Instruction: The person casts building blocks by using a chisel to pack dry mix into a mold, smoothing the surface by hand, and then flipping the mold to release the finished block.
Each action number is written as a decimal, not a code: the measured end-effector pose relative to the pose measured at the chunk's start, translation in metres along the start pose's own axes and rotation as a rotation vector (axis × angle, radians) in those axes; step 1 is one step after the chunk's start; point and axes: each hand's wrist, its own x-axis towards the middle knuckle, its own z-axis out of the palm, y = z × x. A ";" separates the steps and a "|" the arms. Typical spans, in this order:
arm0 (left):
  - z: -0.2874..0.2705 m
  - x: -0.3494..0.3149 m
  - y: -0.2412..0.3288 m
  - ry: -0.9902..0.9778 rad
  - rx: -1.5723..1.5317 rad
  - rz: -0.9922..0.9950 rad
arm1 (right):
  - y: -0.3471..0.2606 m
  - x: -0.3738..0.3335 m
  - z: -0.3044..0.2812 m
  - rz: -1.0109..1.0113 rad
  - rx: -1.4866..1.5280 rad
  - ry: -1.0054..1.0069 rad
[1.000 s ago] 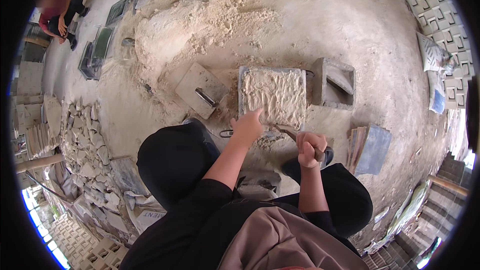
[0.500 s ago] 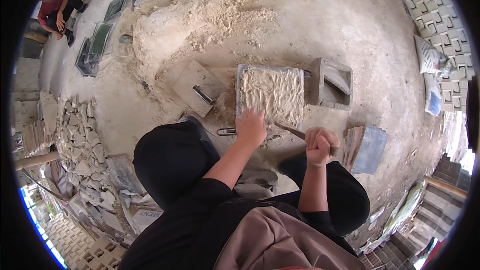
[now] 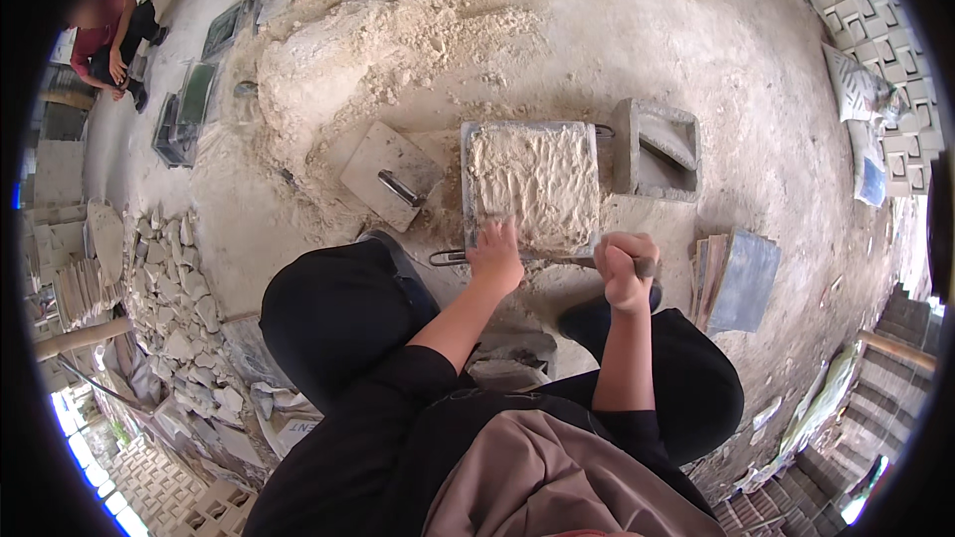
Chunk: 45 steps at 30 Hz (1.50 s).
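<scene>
A square metal mould (image 3: 467, 179) lies on the ground in front of me, filled with a pale crumbly mix (image 3: 537, 179) whose top is ridged. The fingers of my left hand (image 3: 494, 257) are stretched out and rest at its near left edge, holding nothing. By the near right corner my right hand (image 3: 627, 268) is closed round a brown stick-like tool (image 3: 647, 267). Only that tool's butt shows plainly; the fist hides most of it. Left of the mould sits a flat square board (image 3: 373, 171) with a metal handle (image 3: 401, 188) on top.
A grey box-shaped trough (image 3: 624, 144) stands right of the mould. Loose pale powder (image 3: 318, 80) is heaped beyond the board. Thin plates (image 3: 746, 280) lean at the right, and broken pieces (image 3: 174, 308) pile at the left. Another person (image 3: 109, 40) squats at the far left.
My right hand has moved slightly left and away from me, to the mould's near right corner. The tool's tapered front end, visible before, is now hard to see. My left hand stays at the edge.
</scene>
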 end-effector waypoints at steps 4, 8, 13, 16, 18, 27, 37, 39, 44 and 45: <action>-0.004 0.007 -0.005 0.080 -0.085 -0.016 | 0.008 0.011 0.011 -0.025 -0.026 0.031; -0.014 0.009 -0.010 0.101 -0.188 -0.028 | 0.001 0.018 0.013 -0.085 -0.042 -0.046; -0.020 0.006 -0.010 0.112 -0.206 -0.042 | 0.000 0.013 0.019 0.113 0.051 -0.098; -0.019 0.005 -0.010 0.130 -0.216 -0.033 | 0.013 0.012 0.022 0.146 0.107 -0.052; -0.019 0.005 -0.010 0.138 -0.215 -0.030 | 0.015 0.016 0.020 0.158 0.170 -0.036; -0.016 0.010 -0.016 0.232 -0.193 0.004 | 0.019 0.041 0.022 0.242 0.327 0.083; -0.026 0.007 -0.016 0.200 -0.232 -0.011 | 0.012 0.057 0.025 0.126 0.273 0.092; -0.027 0.006 -0.017 0.203 -0.246 -0.005 | 0.010 0.058 0.026 0.110 0.252 0.091; -0.029 0.006 -0.022 0.232 -0.265 -0.020 | -0.003 0.047 0.040 0.219 0.265 0.031; -0.029 0.006 -0.020 0.227 -0.268 -0.021 | -0.001 0.045 0.042 0.227 0.284 0.035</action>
